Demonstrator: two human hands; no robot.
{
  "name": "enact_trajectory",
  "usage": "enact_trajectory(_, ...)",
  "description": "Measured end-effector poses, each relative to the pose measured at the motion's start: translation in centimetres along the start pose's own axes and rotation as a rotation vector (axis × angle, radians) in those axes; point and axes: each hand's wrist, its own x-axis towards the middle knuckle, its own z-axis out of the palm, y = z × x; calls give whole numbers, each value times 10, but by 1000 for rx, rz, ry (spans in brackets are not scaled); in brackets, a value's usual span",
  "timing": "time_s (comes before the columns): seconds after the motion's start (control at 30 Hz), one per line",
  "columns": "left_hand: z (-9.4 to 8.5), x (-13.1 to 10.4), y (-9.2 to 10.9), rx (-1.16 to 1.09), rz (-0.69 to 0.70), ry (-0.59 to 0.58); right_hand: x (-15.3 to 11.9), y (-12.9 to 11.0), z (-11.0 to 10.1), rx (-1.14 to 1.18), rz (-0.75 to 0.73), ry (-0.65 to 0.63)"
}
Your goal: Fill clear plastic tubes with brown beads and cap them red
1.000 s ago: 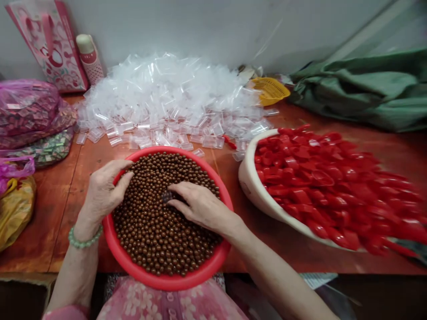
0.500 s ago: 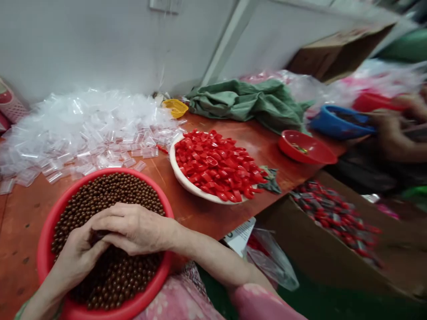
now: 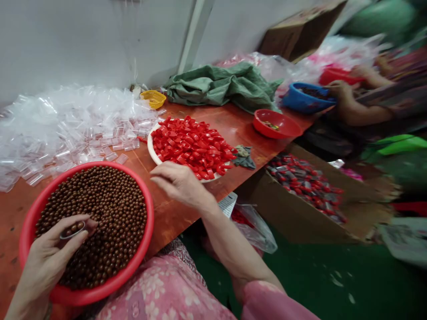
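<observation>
The left hand (image 3: 50, 253) pinches a small clear container (image 3: 72, 231) of brown balls between curled fingers, over the red basin (image 3: 150, 222). The right hand's (image 3: 183, 186) fingers, slightly parted and seemingly unloaded, hover beside the white bowl (image 3: 154, 149) of red pieces (image 3: 196, 144).

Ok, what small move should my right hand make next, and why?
Probably reach over the white bowl and pinch one red plastic piece: the right hand is at the bowl's near side with nothing visible in its fingers, while the left hand holds a clear plastic container with brown balls inside.
</observation>
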Motion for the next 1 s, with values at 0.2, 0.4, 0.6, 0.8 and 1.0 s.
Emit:
enact_trajectory(0.2,7,-1,-8,-26,27,-105,-20,67,-39,-485,389,-31)
enact_trajectory(0.4,9,2,-9,3,-28,-83,-17,83,-36,-558,388,-110)
enact_trajectory(0.6,13,2,-10,23,-3,-93,2,70,-21,-801,320,-185)
enact_trajectory(0.8,22,2,-5,-36,-18,-96,14,71,-8,-929,237,-365)
enact_trajectory(1.0,33,4,-4,-238,-68,-112,14,83,-12,-806,201,-225)
